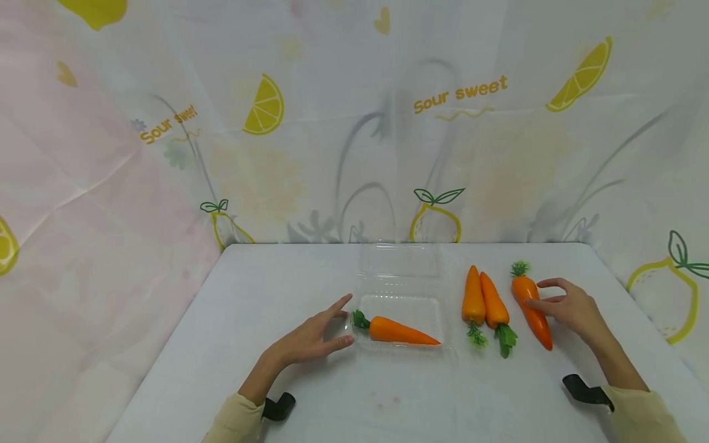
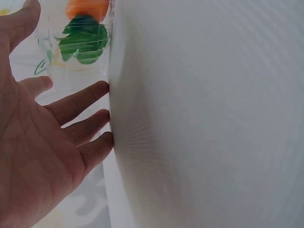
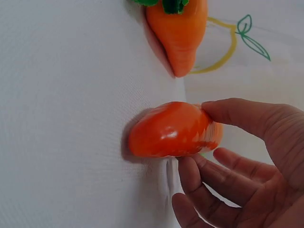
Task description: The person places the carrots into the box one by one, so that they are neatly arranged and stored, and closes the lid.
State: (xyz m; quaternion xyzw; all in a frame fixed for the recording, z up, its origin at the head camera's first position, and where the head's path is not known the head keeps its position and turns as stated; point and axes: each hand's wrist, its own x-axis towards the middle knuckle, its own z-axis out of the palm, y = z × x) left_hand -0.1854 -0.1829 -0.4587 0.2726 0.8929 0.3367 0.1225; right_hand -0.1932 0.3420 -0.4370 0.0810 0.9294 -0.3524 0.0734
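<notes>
A clear plastic box (image 1: pixel 399 301), its lid (image 1: pixel 399 259) folded back, lies on the table with one orange carrot (image 1: pixel 401 331) inside, green top to the left. My left hand (image 1: pixel 312 335) is at the box's left side, fingers spread and fairly straight; in the left wrist view this hand (image 2: pixel 52 137) has its fingertips down at the table beside the box. On the right, my right hand (image 1: pixel 573 311) pinches another carrot (image 1: pixel 533 307) that lies slantwise. The right wrist view shows the thumb on one side of this carrot (image 3: pixel 166 133) and fingers on the other.
Two more carrots, one (image 1: pixel 473 295) nearer the box and one (image 1: pixel 495 301) beside it, lie between the box and my right hand, green tops toward me. Behind the white table (image 1: pixel 266 277) hangs a lemon-printed cloth (image 1: pixel 332 154).
</notes>
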